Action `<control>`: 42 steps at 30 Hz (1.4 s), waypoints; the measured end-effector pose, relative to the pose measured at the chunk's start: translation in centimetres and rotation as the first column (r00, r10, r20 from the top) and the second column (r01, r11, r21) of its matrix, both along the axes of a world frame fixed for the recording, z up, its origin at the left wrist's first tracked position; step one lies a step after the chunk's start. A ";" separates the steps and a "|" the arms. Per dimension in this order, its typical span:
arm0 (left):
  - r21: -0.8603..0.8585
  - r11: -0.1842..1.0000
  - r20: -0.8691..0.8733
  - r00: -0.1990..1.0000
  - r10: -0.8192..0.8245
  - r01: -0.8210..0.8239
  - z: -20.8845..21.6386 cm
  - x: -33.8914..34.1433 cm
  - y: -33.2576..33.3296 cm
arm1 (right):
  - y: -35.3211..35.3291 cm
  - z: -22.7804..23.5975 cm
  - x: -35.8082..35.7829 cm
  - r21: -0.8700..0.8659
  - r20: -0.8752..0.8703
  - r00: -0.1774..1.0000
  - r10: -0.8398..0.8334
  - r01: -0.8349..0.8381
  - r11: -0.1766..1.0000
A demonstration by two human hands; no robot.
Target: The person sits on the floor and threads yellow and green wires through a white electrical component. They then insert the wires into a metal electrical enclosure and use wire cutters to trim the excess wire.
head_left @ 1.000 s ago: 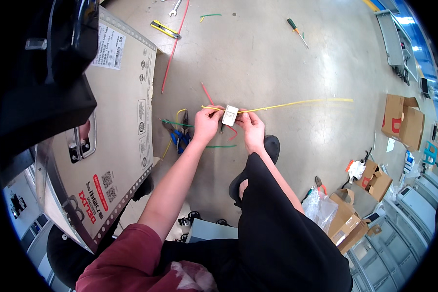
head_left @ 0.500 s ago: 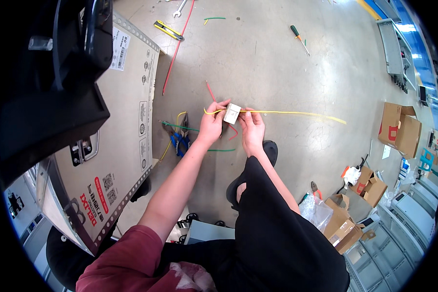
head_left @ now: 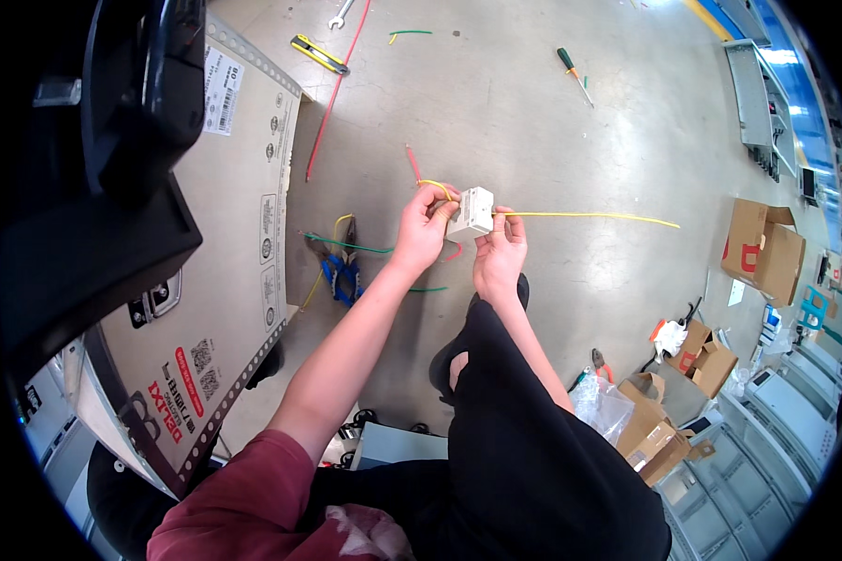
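Between my hands is a small white box-shaped device (head_left: 475, 209), with a yellow wire (head_left: 589, 216) passing through or along it. My left hand (head_left: 423, 229) is closed at the block's left side, where the wire's short curled end crosses the fingertips. On the block's other side, my right hand (head_left: 500, 257) pinches the yellow wire, whose long end stretches off to the right. A red wire (head_left: 413, 163) shows on the floor just beyond my left hand; more red wire lies below the block, partly hidden. How the yellow wire sits inside the device cannot be seen.
Blue-handled pliers (head_left: 344, 276) and green wire lie left of my hands. Farther off are a yellow utility knife (head_left: 318, 54), a wrench (head_left: 340, 13) and a screwdriver (head_left: 575, 75). A large cabinet panel (head_left: 243, 187) borders the left; cardboard boxes (head_left: 765, 251) stand at right.
Both hands have shifted slightly right with the white device, which now looks larger and turned. The yellow wire's short end has swung upward, and its long end looks straighter.
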State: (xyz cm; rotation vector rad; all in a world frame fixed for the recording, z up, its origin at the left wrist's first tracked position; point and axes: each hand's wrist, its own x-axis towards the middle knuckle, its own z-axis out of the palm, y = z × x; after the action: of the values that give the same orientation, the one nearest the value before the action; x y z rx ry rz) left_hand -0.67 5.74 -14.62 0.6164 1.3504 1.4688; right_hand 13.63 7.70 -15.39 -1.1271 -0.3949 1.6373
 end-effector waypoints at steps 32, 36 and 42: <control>0.239 0.944 0.118 0.959 -0.259 0.226 12.2 -1.5 -0.6 | 2.6 12.6 3.0 0.054 -0.073 0.966 0.249 -0.246 0.968; 0.275 0.942 0.299 0.915 -0.272 0.190 11.7 -1.4 -0.9 | 2.3 12.9 2.8 0.089 -0.096 0.960 0.262 -0.253 0.963; 0.186 0.979 0.495 0.853 -0.165 0.081 11.2 -0.4 -1.4 | 1.4 12.7 2.8 0.255 -0.074 0.977 0.199 -0.175 0.951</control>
State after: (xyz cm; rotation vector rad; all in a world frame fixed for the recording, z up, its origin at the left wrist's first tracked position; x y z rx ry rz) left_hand -1.12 4.38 -3.39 0.3648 0.7710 1.5065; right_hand 16.45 9.06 -2.66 -0.8381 -0.6387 1.7456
